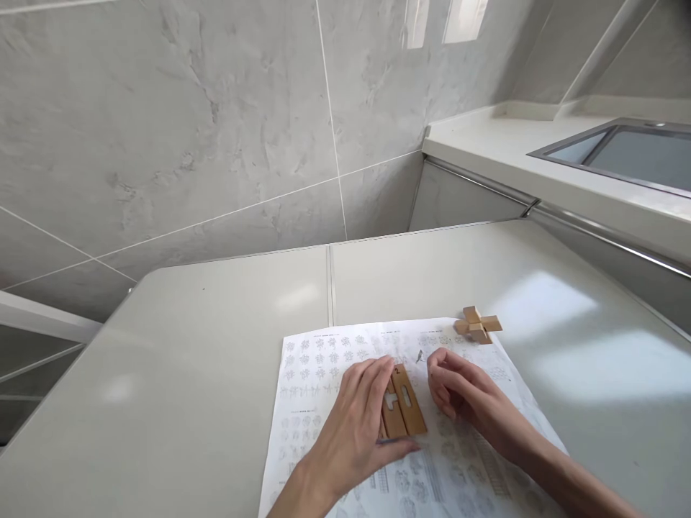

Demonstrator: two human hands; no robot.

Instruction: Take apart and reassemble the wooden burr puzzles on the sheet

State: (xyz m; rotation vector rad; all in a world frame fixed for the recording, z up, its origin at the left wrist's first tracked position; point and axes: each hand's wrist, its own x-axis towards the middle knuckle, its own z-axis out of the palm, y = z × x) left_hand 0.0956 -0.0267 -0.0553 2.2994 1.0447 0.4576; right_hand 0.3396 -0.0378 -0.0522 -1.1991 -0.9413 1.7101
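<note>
Two wooden strips [398, 417], flat and side by side, show beyond the fingertips of the left hand [356, 414], which covers their left part. Their long axis runs away from the wearer, the far end leaning slightly left, so the near end slants toward the right. An oval slot in the right-hand strip lies along that same line, and a "2" sits at its far end; a branching cutout marks the strip closer to the fingers. The left fingers lie together over the wood, the thumb stretched along just below its near edge; whether they grip or only cover it, I cannot tell. Across a narrow gap, the right hand [464, 388] is loosely curled, fingers bent inward; whether anything is inside cannot be seen. Just beyond its knuckles, a wooden cross [478, 326] sits at the corner of the printed sheet [302, 399], its arms spreading several ways. Beneath both hands lies that sheet, on the pale table [216, 374].
</note>
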